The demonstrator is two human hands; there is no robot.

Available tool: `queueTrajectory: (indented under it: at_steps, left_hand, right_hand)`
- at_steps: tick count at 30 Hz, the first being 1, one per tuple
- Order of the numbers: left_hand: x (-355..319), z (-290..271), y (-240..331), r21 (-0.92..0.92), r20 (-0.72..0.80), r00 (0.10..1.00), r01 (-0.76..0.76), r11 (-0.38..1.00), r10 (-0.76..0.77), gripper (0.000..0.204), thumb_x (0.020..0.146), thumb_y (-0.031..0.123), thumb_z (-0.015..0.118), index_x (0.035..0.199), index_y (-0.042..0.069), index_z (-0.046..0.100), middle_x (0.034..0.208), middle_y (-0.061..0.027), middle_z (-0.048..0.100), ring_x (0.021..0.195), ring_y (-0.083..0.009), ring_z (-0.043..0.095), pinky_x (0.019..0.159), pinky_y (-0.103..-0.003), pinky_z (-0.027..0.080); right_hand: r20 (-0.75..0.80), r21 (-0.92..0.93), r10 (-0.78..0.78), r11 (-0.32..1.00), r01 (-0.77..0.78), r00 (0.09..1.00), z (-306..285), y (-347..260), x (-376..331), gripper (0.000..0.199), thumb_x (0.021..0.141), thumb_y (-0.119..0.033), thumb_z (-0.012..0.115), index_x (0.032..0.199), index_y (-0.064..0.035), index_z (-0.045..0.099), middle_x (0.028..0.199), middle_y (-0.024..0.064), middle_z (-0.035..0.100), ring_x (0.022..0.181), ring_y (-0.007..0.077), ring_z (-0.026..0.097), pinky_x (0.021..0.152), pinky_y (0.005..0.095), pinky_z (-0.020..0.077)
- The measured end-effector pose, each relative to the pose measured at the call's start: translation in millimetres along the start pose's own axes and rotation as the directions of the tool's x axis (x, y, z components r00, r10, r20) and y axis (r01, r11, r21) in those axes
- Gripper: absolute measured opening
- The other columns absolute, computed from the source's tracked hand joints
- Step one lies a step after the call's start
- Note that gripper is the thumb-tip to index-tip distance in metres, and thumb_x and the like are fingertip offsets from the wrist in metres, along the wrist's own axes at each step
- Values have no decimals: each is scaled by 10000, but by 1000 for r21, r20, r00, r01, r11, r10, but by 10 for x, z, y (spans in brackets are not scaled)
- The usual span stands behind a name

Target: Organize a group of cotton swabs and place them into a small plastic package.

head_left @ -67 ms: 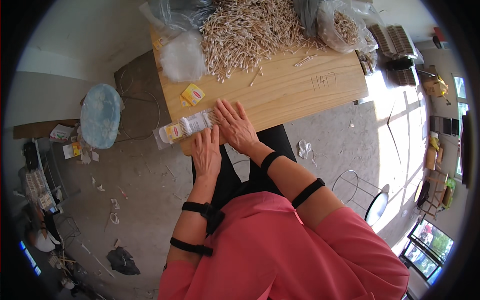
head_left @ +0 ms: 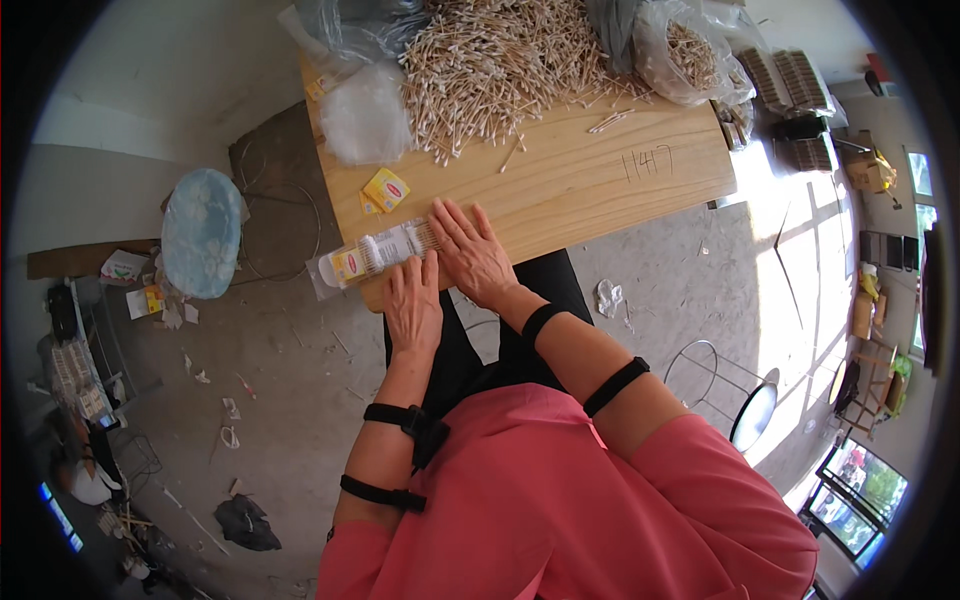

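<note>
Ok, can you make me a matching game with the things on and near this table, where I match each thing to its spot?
Things:
1. pile of cotton swabs
2. small yellow packet
3. clear packet of swabs
4. round blue cushion

Places:
A. on the floor, left of the table
B. under the fingers of both hands, at the table's near edge
C. heaped at the far side of the table
D. lying alone on the bare wood, just beyond the left hand

Pairs: 1-C, 2-D, 3-B, 4-A
</note>
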State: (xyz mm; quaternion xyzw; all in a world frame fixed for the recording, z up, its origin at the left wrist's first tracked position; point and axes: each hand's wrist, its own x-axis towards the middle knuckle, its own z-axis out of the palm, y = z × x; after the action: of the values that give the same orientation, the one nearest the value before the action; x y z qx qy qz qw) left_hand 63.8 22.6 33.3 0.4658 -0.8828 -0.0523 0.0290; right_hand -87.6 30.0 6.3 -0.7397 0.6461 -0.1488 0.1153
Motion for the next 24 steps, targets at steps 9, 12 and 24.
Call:
queueTrajectory:
  at_steps: [9, 12, 24]
  left_hand:
    - [20, -7, 10, 27, -42, 999, -2, 1000, 3, 481, 903, 52, 519, 1383, 71, 502, 1091, -104, 511, 993, -295, 521, 889, -422, 458]
    - [41, 11, -16, 29, -21, 1000, 3, 1000, -2, 487, 911, 56, 515, 1397, 74, 487, 1089, -108, 509, 985, -293, 520, 885, -419, 459]
    - [52, 6, -24, 10, -30, 999, -21, 1000, 21, 505, 900, 51, 518, 1403, 78, 484, 1081, -112, 512, 989, -299, 523, 884, -419, 460]
  right_hand:
    - [6, 18, 1, 1000, -2, 1000, 3, 8, -5, 571, 976, -205, 461, 1502, -26, 331, 1625, 120, 220, 1514, 253, 173, 1232, 476, 82]
    - [9, 3, -1, 1000, 1, 1000, -1, 6, -1, 568, 977, -203, 460, 1500, -25, 333, 1625, 122, 218, 1514, 255, 171, 1232, 478, 79]
    - [11, 18, -8, 1000, 8, 1000, -28, 5, -8, 564, 975, -200, 456, 1494, -13, 338, 1620, 129, 230, 1517, 260, 163, 1230, 487, 85]
